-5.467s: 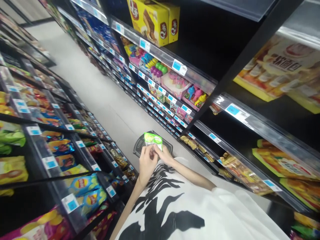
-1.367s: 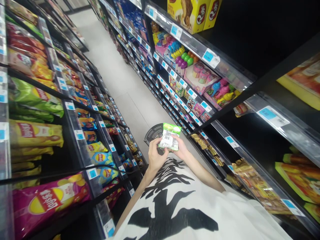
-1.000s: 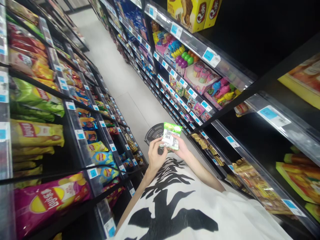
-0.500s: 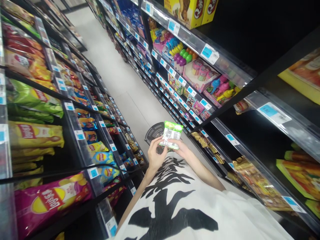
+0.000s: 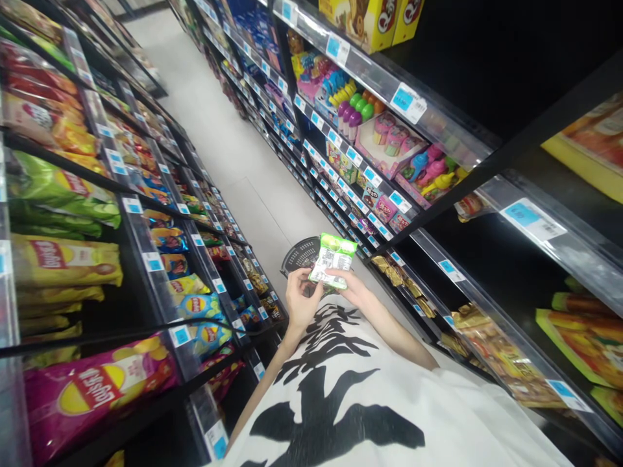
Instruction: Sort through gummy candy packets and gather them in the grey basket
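Observation:
A small green and white snack packet is held up in front of my body, its printed side facing me. My left hand pinches the packet's lower left corner between thumb and fingers. From the right, my right hand grips the lower right part, with the thumb lying across the printed face. Just beyond the hands, partly hidden by them and the packet, is a black perforated basket. What carries the basket is hidden.
Shelves of chip bags run along the left side. On the right stand black shelves with candy and toy boxes and price tags. Yellow boxes sit at the top. Between the shelves stretches a pale floor.
The packet has tilted slightly, and my fingers have shifted a little at its lower edge. Both hands still hold it, and the view has barely moved.

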A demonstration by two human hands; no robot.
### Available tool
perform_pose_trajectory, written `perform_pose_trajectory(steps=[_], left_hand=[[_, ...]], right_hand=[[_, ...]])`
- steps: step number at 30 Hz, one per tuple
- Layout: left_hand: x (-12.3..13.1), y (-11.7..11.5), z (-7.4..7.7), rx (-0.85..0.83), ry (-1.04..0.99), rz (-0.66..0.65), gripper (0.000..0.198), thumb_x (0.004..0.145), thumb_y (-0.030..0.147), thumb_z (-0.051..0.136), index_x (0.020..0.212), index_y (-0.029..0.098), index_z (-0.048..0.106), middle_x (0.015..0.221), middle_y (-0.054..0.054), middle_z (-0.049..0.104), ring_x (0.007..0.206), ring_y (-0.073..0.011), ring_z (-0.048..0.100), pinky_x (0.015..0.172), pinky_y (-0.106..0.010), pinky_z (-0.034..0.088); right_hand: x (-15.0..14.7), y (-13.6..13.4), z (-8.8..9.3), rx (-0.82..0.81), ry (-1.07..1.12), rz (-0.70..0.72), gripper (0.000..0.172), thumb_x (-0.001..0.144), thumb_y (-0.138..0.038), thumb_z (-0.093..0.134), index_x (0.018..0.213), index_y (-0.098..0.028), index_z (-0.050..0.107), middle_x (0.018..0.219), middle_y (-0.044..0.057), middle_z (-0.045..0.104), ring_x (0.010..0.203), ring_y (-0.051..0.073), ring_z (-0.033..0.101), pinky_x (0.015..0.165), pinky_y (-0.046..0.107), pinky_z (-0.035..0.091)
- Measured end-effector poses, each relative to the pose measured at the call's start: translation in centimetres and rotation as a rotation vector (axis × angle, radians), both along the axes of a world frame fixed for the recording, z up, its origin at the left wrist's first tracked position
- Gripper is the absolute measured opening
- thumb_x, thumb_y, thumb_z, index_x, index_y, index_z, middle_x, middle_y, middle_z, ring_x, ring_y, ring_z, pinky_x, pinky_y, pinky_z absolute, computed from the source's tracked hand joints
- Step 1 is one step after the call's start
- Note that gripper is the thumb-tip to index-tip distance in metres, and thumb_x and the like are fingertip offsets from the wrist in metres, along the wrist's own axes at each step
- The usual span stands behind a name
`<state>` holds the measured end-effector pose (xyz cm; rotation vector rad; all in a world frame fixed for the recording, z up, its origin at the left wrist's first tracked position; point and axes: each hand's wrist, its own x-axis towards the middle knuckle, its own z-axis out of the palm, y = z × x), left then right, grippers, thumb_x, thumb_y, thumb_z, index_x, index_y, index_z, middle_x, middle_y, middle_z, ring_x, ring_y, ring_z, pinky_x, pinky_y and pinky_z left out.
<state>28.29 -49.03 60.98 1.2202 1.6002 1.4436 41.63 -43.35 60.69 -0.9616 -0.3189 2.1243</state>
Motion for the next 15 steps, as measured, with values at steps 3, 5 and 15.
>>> perform_pose_trajectory(steps=[3, 5, 15], left_hand=[[0.16, -0.08, -0.18, -0.127, -0.181, -0.036, 0.045, 0.079, 0.031, 0.077, 0.116, 0.019, 0.054, 0.088, -0.002, 0.066, 0.081, -0.0136, 0.067, 0.075, -0.025, 0.056], [0.29, -0.10, -0.14, -0.193, -0.305, -0.066, 0.049, 0.078, 0.034, 0.078, 0.116, 0.019, 0.050, 0.084, -0.002, 0.070, 0.077, -0.0139, 0.068, 0.076, -0.028, 0.057], [0.15, 0.09, -0.49, -0.279, -0.443, -0.022, 0.056, 0.068, 0.036, 0.085, 0.110, 0.020, 0.052, 0.093, -0.004, 0.076, 0.078, -0.0157, 0.070, 0.077, -0.029, 0.057]], right_hand=[[0.08, 0.05, 0.03, 0.010, 0.020, 0.007, 0.046, 0.071, -0.017, 0.079, 0.114, -0.019, 0.066, 0.112, 0.004, 0.072, 0.093, 0.017, 0.071, 0.077, 0.024, 0.057], [0.12, 0.03, 0.02, 0.016, 0.032, 0.018, 0.043, 0.072, -0.017, 0.078, 0.114, -0.020, 0.066, 0.114, 0.004, 0.072, 0.096, 0.017, 0.071, 0.078, 0.024, 0.057], [-0.21, 0.06, -0.83, 0.006, 0.080, 0.038, 0.042, 0.072, -0.017, 0.079, 0.111, -0.023, 0.066, 0.112, 0.001, 0.072, 0.096, 0.017, 0.071, 0.083, 0.026, 0.057]])
